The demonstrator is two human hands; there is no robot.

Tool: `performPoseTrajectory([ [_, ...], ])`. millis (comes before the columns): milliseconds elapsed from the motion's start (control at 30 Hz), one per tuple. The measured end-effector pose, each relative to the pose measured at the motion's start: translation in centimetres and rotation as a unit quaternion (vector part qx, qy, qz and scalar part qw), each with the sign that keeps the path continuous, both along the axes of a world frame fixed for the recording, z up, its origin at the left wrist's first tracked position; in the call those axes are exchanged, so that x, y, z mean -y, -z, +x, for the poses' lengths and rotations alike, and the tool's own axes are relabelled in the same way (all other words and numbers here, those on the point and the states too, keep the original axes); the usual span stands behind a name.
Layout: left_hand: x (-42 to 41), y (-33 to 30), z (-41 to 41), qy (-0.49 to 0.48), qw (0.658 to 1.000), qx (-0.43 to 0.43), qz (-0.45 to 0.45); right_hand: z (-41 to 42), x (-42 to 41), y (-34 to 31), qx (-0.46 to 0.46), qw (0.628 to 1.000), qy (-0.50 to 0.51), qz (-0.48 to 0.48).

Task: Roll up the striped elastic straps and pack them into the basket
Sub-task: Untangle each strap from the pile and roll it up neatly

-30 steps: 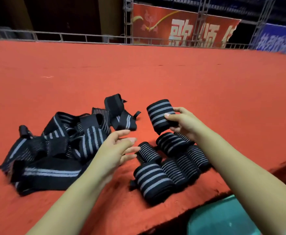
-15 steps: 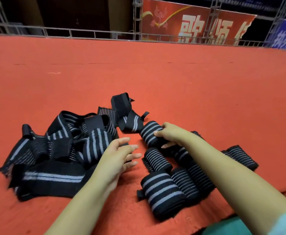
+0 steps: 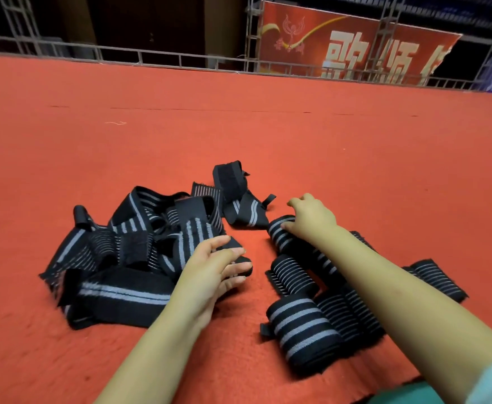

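Red carpeted stage floor (image 3: 355, 158) filled most of the view, edged at the back by a metal rail (image 3: 151, 55).

Far left: a loose heap of unrolled striped straps (image 3: 128, 249), black with grey stripes, tangled and overlapping on the carpet. One broad strap with a pair of pale stripes (image 3: 116, 295) lay flat at the heap's near edge. At the heap's far right end, a half-folded strap (image 3: 239, 199) sat slightly apart from the rest.

Left hand (image 3: 209, 272) reached in over the near right edge of the heap, palm down, fingers (image 3: 233, 253) spread and slightly bent, the tips lying on or just over a dark strap end. Whether they pressed it could not be told; nothing was pinched.

Centre right: a cluster of rolled straps, packed side by side on the carpet. Nearest roll (image 3: 303, 330) was thick with bold grey bands; a thinner-striped roll (image 3: 291, 277) lay behind it; others were partly hidden under the right forearm.

Right hand (image 3: 312, 217) rested on the farthest roll (image 3: 282, 231), fingers curled over its top, thumb tip against its side.

Far right: one more rolled strap (image 3: 434, 279) lay beyond the forearm, just beside the cluster.

Background right: a red banner with pale characters (image 3: 355, 45).
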State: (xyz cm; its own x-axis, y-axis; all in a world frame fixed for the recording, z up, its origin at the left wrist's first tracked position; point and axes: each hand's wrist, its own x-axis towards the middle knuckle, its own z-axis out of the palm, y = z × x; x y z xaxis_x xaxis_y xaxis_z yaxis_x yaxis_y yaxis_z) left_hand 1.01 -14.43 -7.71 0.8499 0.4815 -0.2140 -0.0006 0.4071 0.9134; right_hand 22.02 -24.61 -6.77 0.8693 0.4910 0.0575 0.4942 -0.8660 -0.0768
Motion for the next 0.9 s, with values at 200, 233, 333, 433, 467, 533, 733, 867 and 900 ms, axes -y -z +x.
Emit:
performPoseTrajectory([
  [200, -3.0, -0.4, -3.4, -0.065, 0.998, 0.022, -0.011, 0.9, -5.2, 0.3, -0.154, 0.967, 0.013, 0.205],
  [233, -3.7, -0.4, -4.1, -0.077, 0.997, 0.024, -0.010, 1.0, -6.3, 0.3, -0.172, 0.965, 0.016, 0.196],
  [333, -5.7, -0.3, -5.8, -0.105, 0.994, 0.027, -0.003, 1.0, -8.8, 1.2, -0.180, 0.976, -0.010, 0.119],
  [433, -7.4, 0.0, -7.1, -0.122, 0.992, 0.029, 0.003, 1.0, -10.5, 3.0, -0.146, 0.984, -0.050, 0.084],
  [467, -7.9, 0.1, -7.4, -0.128, 0.991, 0.030, 0.003, 1.1, -11.0, 3.7, -0.131, 0.987, -0.054, 0.078],
  [533, -8.7, 0.3, -7.7, -0.136, 0.990, 0.032, 0.000, 1.3, -11.6, 4.7, -0.095, 0.990, -0.060, 0.085],
  [733, -9.5, 0.8, -7.3, -0.131, 0.991, 0.026, -0.009, 3.0, -11.9, 3.5, -0.053, 0.951, 0.011, 0.306],
  [867, -9.4, 0.2, -7.0, -0.125, 0.991, 0.035, -0.013, 2.4, -12.3, -0.5, -0.082, 0.876, -0.013, 0.475],
  [900, -9.3, -0.1, -7.1, -0.124, 0.991, 0.039, -0.012, 1.7, -12.4, -1.8, -0.087, 0.853, -0.029, 0.514],
])
